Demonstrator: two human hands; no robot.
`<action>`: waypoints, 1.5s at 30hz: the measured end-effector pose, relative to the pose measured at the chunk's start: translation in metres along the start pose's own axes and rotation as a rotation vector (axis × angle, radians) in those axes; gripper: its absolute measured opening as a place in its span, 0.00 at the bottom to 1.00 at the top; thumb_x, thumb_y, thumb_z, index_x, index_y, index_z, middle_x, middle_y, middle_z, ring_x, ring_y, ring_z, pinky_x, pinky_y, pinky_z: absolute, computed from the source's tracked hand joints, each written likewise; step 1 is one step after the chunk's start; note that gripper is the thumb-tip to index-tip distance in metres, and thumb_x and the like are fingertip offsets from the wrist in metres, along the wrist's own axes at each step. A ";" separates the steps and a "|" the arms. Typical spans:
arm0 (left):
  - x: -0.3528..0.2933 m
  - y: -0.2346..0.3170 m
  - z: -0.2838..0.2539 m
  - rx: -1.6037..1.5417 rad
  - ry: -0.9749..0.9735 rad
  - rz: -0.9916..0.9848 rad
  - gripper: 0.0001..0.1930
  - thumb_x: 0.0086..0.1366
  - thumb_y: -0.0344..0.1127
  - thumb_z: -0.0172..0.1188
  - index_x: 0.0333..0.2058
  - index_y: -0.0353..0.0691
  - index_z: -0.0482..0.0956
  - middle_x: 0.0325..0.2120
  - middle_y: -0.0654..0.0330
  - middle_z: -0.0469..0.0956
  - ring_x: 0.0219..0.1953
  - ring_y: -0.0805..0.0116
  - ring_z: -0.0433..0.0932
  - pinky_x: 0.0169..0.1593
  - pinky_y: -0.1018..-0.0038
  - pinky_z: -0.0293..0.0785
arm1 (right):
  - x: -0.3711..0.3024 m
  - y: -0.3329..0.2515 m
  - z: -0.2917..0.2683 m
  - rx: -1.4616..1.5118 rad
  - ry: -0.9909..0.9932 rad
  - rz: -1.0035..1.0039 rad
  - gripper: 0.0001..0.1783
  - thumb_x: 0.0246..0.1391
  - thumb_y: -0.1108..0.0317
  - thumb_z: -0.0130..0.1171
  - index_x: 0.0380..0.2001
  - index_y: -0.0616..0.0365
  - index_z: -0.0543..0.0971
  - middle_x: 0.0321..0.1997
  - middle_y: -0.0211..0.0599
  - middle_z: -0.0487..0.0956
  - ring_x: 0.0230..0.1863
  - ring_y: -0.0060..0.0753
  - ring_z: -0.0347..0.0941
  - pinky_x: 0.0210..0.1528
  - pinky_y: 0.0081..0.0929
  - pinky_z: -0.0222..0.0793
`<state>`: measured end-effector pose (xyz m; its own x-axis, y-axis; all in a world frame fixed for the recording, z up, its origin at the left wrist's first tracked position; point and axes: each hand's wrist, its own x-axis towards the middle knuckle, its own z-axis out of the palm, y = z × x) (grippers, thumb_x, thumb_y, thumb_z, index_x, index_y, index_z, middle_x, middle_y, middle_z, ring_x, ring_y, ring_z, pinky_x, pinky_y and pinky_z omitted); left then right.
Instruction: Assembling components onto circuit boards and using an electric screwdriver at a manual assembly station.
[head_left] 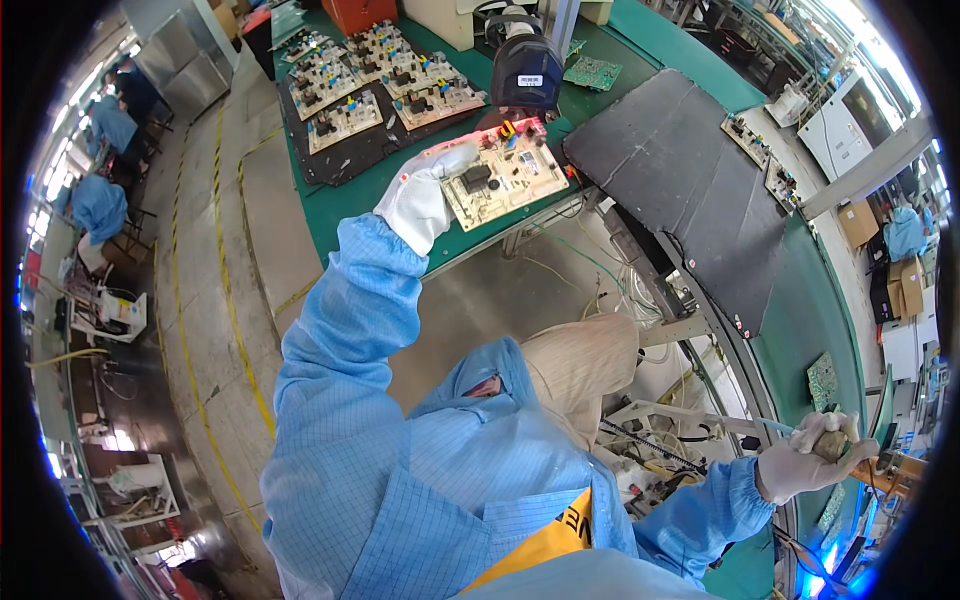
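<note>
My left hand (425, 195), in a white glove, grips the left edge of a cream circuit board (510, 178) with its parts facing up. The fingers lie over the board's upper left side. Just beyond the board stands a black scanner-like device (527, 75), and reddish light falls along the board's far edge. Far to the right, my gloved right hand (790, 468) is curled, palm up, round a greyish-brown roundish thing (830, 446) whose kind I cannot make out. A thin pale-blue stick (774, 425) sticks out beside these fingers; whether the hand holds it is unclear.
Several populated circuit boards (340, 120) lie on a black mat (330, 168) at the far left of the green bench (310, 205). A black sheet (690, 150) spans toward the green conveyor (800, 340) on the right. Green boards (822, 380) lie near my right hand. Cables hang below.
</note>
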<state>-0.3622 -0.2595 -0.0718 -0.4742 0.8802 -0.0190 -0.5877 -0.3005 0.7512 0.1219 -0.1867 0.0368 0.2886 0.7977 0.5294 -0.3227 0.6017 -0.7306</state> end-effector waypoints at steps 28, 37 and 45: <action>-0.051 -0.057 0.134 -0.001 -0.602 -0.472 0.29 0.60 0.40 0.64 0.55 0.28 0.68 0.48 0.50 0.77 0.47 0.63 0.79 0.53 0.69 0.75 | -0.008 0.003 0.046 0.113 0.198 -0.044 0.25 0.64 0.45 0.45 0.40 0.58 0.74 0.28 0.32 0.75 0.09 0.17 0.56 0.12 0.11 0.48; -0.068 -0.120 0.185 0.080 -0.829 -0.533 0.36 0.58 0.39 0.67 0.62 0.35 0.63 0.54 0.54 0.72 0.56 0.66 0.70 0.62 0.69 0.64 | -0.013 0.003 0.073 0.124 0.177 0.005 0.28 0.63 0.41 0.44 0.32 0.56 0.76 0.21 0.34 0.73 0.10 0.15 0.55 0.12 0.10 0.46; -0.077 -0.121 0.194 0.234 -0.833 -0.391 0.33 0.60 0.43 0.65 0.61 0.39 0.65 0.54 0.56 0.73 0.57 0.67 0.69 0.61 0.71 0.66 | -0.014 0.004 0.064 0.176 0.145 0.003 0.25 0.63 0.46 0.49 0.35 0.60 0.76 0.26 0.39 0.76 0.11 0.18 0.56 0.14 0.13 0.51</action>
<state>-0.1272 -0.2200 -0.0338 0.4016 0.9090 0.1116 -0.4167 0.0729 0.9061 0.0588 -0.1928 0.0545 0.4101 0.7929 0.4507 -0.4723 0.6073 -0.6388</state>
